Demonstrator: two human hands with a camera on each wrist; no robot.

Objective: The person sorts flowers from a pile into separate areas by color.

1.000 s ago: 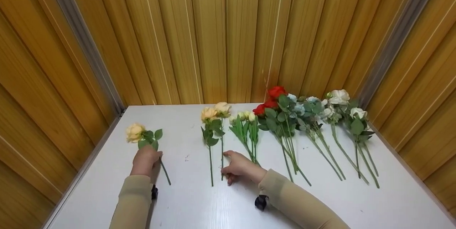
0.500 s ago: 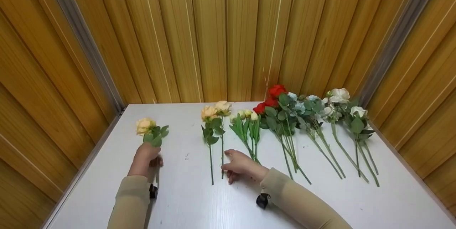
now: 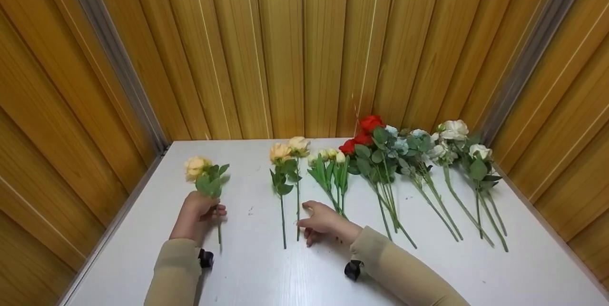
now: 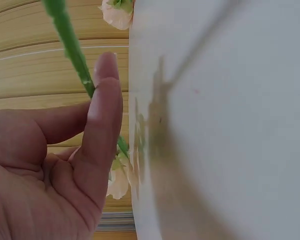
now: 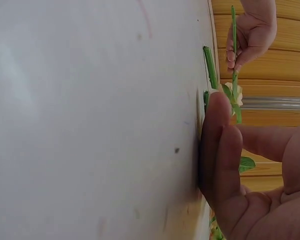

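My left hand [image 3: 196,208] pinches the green stem of a pale yellow rose [image 3: 196,169] at the left of the table, just under its leaves. In the left wrist view the stem [image 4: 70,45] runs behind my fingers, raised above the white surface. My right hand [image 3: 326,219] rests low at the table's middle, its fingertips right beside the stem of a cream rose [image 3: 299,145]. In the right wrist view the fingers [image 5: 225,160] are slightly bent against the tabletop, near the cut stem ends [image 5: 210,67]. A peach rose [image 3: 280,152] lies parallel, just left of the cream one.
White tulips [image 3: 328,158] lie right of the roses. Farther right come red roses [image 3: 370,123], pale blue flowers [image 3: 400,145] and white roses [image 3: 454,130], stems pointing toward me. The white table [image 3: 266,277] meets wood-look walls [image 3: 276,49] at the back and sides.
My left hand has moved slightly right with the yellow rose, whose stem has swung from slanting to nearly straight toward me. My right hand stays at about the same place.
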